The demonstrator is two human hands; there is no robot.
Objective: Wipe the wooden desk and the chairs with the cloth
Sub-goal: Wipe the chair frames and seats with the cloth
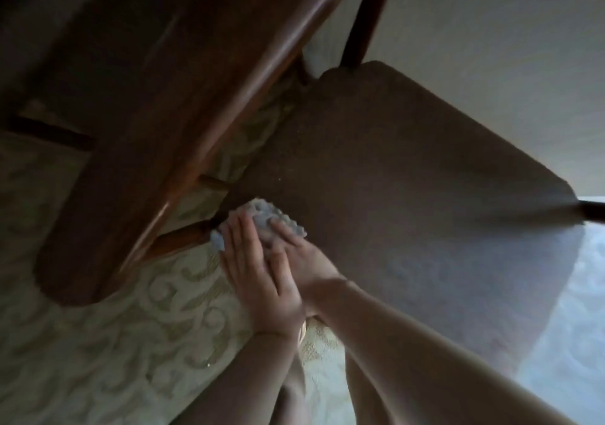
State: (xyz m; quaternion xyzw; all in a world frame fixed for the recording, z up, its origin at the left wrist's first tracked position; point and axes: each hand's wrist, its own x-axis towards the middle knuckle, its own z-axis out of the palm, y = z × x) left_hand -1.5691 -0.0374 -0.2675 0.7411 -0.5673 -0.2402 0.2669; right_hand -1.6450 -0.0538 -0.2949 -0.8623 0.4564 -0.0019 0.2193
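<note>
Lying under flat fingers (244,228): cloth (262,215).

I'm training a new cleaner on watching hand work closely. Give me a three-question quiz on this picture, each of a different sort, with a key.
1. True or false: both hands press flat on the cloth.
2. Where does the cloth lie? A) on the patterned carpet B) on the chair seat, at its corner near the backrest C) on top of the backrest
3. Fill in: the left hand partly overlaps the ____ hand.

Key: 1 true; 2 B; 3 right.
</note>
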